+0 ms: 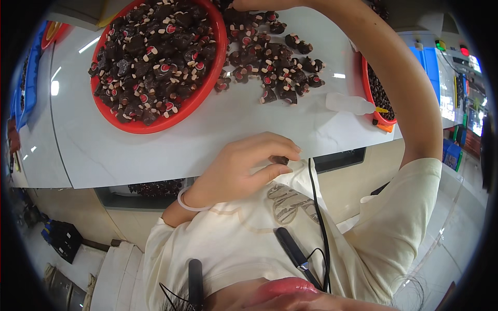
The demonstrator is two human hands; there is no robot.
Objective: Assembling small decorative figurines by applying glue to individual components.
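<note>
Close to my body, over the table's front edge, my left hand (251, 163) pinches a small dark brown piece (279, 160) between thumb and fingers. Only part of that piece shows. My right hand (262, 4) reaches far across the table, cut off by the upper edge of the view, beside a loose pile of dark brown moulded pieces (277, 67) with cream ovals and red round spots. What its fingers do is hidden. Left of the pile, a large round red basin (155, 127) is heaped with similar pieces (150, 57).
A white squeeze bottle (348, 103) with a yellow tip lies on the white table (129, 160), toward a second red basin (367, 85) of small dark parts. Below the tabletop are open drawers (119, 199). Blue bins (32, 78) stand at the left. A black cable (317, 207) hangs before my shirt.
</note>
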